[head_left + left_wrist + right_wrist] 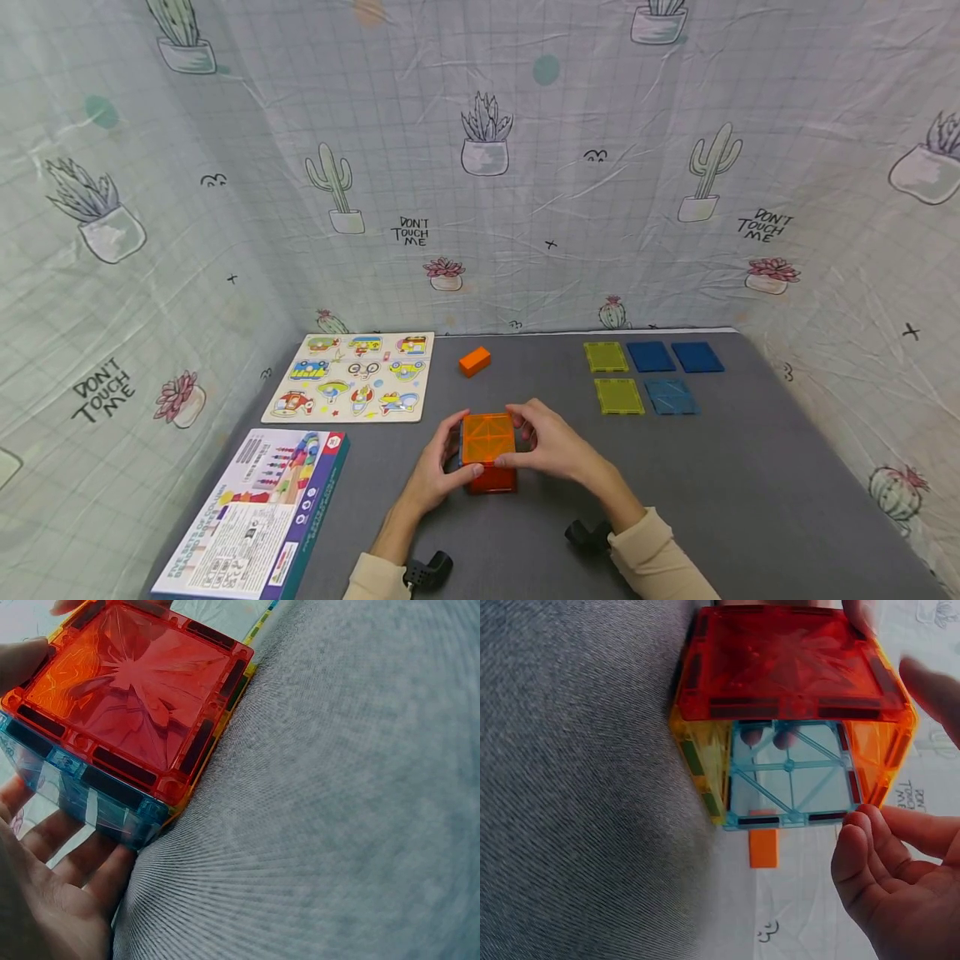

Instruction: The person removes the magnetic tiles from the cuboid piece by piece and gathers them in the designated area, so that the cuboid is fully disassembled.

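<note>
At the far left, a printed carton (pixel 251 508) is seen lying flat, with a puzzle board (pixel 347 377) set just beyond it; both are well clear of the work. Next, the near corner of a tile box (pixel 488 442) is held by the left hand (pixel 431 471), its thumb at the front and its fingers curled around the blue side (pixel 82 787). The box is placed in the middle of the grey table (pixel 525 542), with an orange top (pixel 487 433) and a red front (pixel 492 481). An orange block (pixel 475 362) is left beyond it, not touched. The box is pinched at its right corners by the right hand (pixel 555 446), between thumb and fingertips. The side facing that hand appears to be uncovered, though this is hard to confirm through clear plastic.

The joints are probably held only by magnets, so pressure is best applied lightly and equally from both hands; if one corner is squeezed harder, the walls could be skewed. Edges should be aligned flush before either grip is eased. At the right, yellow tiles (pixel 619 397) and blue tiles (pixel 651 357) are laid within reach.
</note>
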{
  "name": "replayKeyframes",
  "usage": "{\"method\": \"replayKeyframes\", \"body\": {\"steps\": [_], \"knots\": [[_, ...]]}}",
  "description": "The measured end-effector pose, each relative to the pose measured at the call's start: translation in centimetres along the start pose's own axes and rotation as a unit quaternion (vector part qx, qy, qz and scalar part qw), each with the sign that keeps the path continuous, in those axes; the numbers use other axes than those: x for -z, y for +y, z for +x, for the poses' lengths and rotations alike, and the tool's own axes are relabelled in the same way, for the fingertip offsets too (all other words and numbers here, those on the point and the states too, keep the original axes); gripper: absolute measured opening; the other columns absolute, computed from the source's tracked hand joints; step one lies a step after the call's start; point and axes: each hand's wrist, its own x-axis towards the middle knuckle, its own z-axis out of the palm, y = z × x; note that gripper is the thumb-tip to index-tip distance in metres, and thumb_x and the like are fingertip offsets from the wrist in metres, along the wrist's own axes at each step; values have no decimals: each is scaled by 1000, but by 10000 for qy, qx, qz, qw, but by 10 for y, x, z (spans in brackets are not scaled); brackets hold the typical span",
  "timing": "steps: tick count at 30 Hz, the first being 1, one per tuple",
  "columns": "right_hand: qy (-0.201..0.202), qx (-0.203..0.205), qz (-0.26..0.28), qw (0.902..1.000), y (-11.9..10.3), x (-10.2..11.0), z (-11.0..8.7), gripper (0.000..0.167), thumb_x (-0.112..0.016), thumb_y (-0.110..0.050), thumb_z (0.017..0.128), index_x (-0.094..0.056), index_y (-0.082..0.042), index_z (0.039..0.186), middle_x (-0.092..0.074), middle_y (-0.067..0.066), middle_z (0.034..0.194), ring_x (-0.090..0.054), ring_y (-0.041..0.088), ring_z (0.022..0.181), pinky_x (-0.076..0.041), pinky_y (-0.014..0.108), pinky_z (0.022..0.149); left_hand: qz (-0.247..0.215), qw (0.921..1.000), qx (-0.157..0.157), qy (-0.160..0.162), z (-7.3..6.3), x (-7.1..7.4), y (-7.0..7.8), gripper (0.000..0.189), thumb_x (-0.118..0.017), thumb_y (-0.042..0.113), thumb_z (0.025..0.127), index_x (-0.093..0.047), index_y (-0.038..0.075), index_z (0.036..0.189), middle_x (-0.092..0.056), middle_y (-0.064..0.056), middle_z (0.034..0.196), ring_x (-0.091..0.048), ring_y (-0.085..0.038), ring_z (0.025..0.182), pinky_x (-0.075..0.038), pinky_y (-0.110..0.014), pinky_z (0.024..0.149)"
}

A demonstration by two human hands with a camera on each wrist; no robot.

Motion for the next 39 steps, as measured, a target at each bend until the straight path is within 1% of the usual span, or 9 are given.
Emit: {"method": "replayKeyframes", "body": {"steps": [3, 5, 13, 16, 23, 25, 29, 36, 39], "knots": [[-179, -93, 81, 9998, 1, -2, 1, 84, -82, -48, 79, -51, -3, 143, -54, 3, 111, -52, 14, 93, -49, 22, 77, -1, 10000, -38, -27, 1, 0, -1, 76, -71, 27, 86, -35, 21, 153, -51, -3, 148, -52, -24, 129, -45, -40, 109], [-205, -130, 142, 9996, 2, -2, 1, 83, -82, -47, 79, -50, -3, 143, -54, 2, 111, -53, 15, 94, -49, 22, 77, -9, 10000, -71, -34, 1, 1, -1, 76, -71, 27, 86, -35, 21, 153, -51, -4, 148, -52, -25, 129, -45, -41, 109], [-115, -94, 327, 9994, 4, -4, 3, 77, -85, -44, 77, -54, -6, 137, -55, 1, 106, -53, 16, 90, -48, 20, 73, -26, 9999, -99, -41, 0, 2, -3, 75, -71, 24, 87, -36, 20, 153, -52, -3, 146, -53, -23, 128, -45, -33, 108], [-73, -65, 290, 9995, 4, -4, 3, 76, -85, -44, 76, -55, -7, 136, -56, 1, 105, -53, 15, 89, -49, 20, 73, -20, 10000, -61, -40, 0, 1, -3, 75, -72, 24, 87, -36, 21, 152, -52, -2, 147, -52, -22, 129, -45, -35, 109], [13, -90, 277, 9996, 5, -1, 3, 75, -86, -45, 75, -58, -9, 134, -60, -2, 103, -55, 13, 88, -50, 20, 72, 3, 10000, -12, -52, 0, 1, -2, 77, -72, 23, 87, -35, 16, 153, -51, -1, 147, -51, -25, 130, -44, -42, 110], [11, -112, 298, 9995, 5, 0, 3, 76, -86, -45, 74, -58, -8, 134, -61, -2, 102, -55, 13, 88, -50, 20, 71, -24, 10000, -8, -57, 0, 1, -1, 77, -72, 23, 86, -35, 17, 153, -51, -1, 147, -51, -25, 130, -44, -41, 111], [0, -129, 301, 9995, 5, 0, 3, 76, -86, -45, 74, -58, -8, 134, -62, -2, 102, -56, 14, 88, -50, 20, 72, -37, 10000, -20, -58, 1, 1, -1, 77, -72, 23, 86, -35, 13, 153, -53, -2, 145, -53, -25, 129, -44, -38, 110], [-18, -190, 312, 9993, 6, 1, 3, 74, -86, -45, 74, -59, -9, 132, -62, -3, 100, -55, 12, 87, -50, 20, 72, -4, 10000, -22, -42, 0, 1, 1, 75, -72, 25, 86, -36, 21, 152, -53, -2, 145, -53, -23, 127, -45, -34, 109], [-44, -219, 333, 9992, 7, 2, 2, 74, -86, -45, 74, -58, -9, 132, -62, -3, 101, -56, 12, 88, -50, 21, 73, -54, 9999, -64, -67, 1, 1, 1, 75, -71, 24, 87, -36, 22, 152, -53, -3, 144, -54, -23, 126, -44, -32, 109]]}}
